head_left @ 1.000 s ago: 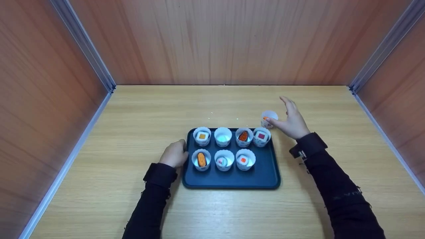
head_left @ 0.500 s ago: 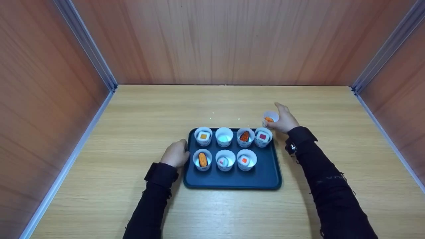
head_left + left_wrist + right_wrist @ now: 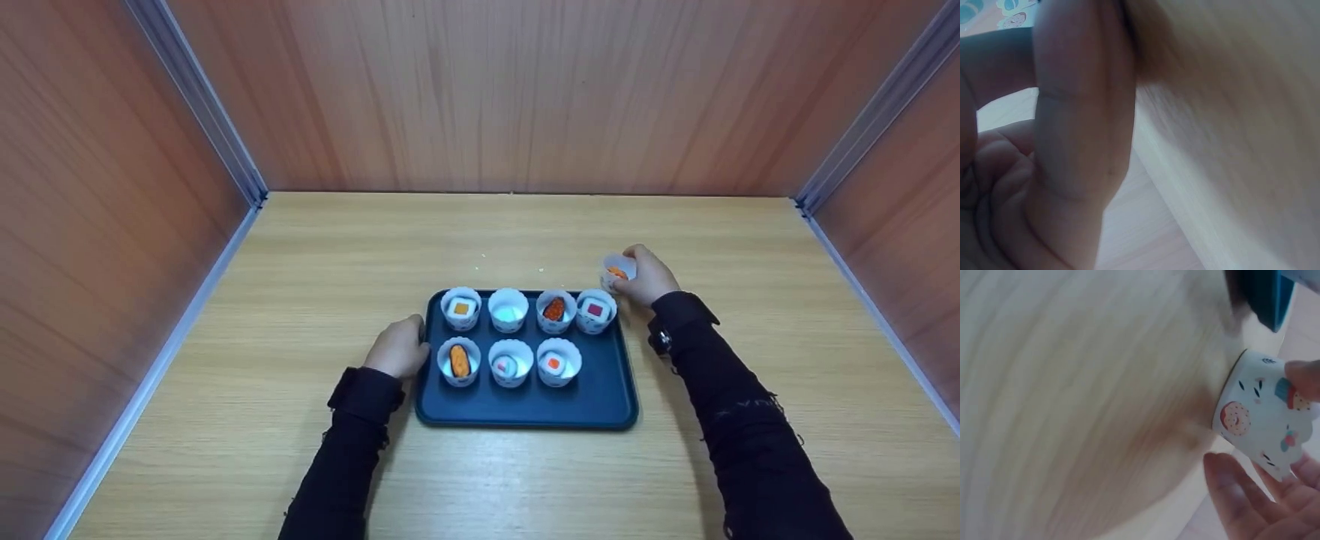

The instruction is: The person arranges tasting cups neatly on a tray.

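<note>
At the tray's back right corner, my right hand (image 3: 649, 277) holds a white paper baking cup (image 3: 609, 280) with an orange piece inside. The right wrist view shows the cup's printed side (image 3: 1264, 410), its base right at the tabletop, with the thumb on one side and fingers on the other. My left hand (image 3: 397, 348) grips the left edge of the dark blue tray (image 3: 517, 409), its fingers curled in the left wrist view. Two rows of cups stand on the tray, among them one with an orange oblong piece (image 3: 459, 361) and one with a reddish-brown piece (image 3: 554, 309).
The tray's front right part is bare, right of the cup with a white and orange-red piece (image 3: 553, 364). Small white crumbs lie on the wooden table (image 3: 480, 225) behind the tray. Wooden panels (image 3: 510, 97) enclose the back and both sides.
My right hand has come in from spread fingers to a hold around the cup behind the tray, and the cup has shifted slightly right. My left hand stays at the tray's edge.
</note>
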### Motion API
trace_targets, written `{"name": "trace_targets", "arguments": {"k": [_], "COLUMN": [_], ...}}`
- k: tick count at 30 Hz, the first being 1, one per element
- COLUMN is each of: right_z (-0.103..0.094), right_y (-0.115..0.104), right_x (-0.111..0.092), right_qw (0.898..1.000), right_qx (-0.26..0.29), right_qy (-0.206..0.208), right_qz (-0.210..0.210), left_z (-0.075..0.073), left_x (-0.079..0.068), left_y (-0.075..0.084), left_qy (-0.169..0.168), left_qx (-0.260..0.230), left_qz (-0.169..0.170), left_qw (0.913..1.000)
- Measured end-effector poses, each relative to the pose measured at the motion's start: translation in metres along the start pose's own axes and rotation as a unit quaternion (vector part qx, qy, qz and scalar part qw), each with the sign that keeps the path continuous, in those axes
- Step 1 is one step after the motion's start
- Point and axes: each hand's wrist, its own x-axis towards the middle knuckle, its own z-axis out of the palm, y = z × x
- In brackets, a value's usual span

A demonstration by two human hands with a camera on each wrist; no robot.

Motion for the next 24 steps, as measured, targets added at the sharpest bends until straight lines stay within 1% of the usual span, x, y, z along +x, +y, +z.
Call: {"name": "trace_targets", "arguments": {"k": [2, 6, 12, 16, 19, 24], "right_z": [-0.002, -0.007, -0.017, -0.025, -0.028, -0.023], "right_y": [0.004, 0.010, 0.010, 0.004, 0.000, -0.006], "right_x": [-0.001, -0.006, -0.020, -0.036, -0.050, -0.077], "right_qw": [1.000, 1.000, 0.998, 0.996, 0.994, 0.990], "right_qx": [0.002, 0.001, 0.013, 0.025, 0.030, 0.022], "right_qy": [0.005, 0.020, 0.043, 0.050, 0.055, 0.048], "right_qz": [0.000, -0.014, -0.044, -0.064, -0.087, -0.129], "left_z": [0.000, 0.000, 0.000, 0.000, 0.000, 0.000], "left_x": [0.000, -0.001, -0.001, 0.000, 0.000, 0.000], "left_y": [0.000, 0.000, 0.001, 0.000, -0.001, 0.001], "left_qy": [0.002, 0.007, 0.003, 0.003, 0.003, 0.000], "left_qx": [0.002, 0.004, 0.002, -0.001, 0.001, -0.004], "left_qz": [0.004, 0.009, 0.003, 0.005, 0.006, -0.002], "left_qw": [1.0000, 0.9999, 1.0000, 1.0000, 1.0000, 1.0000]}}
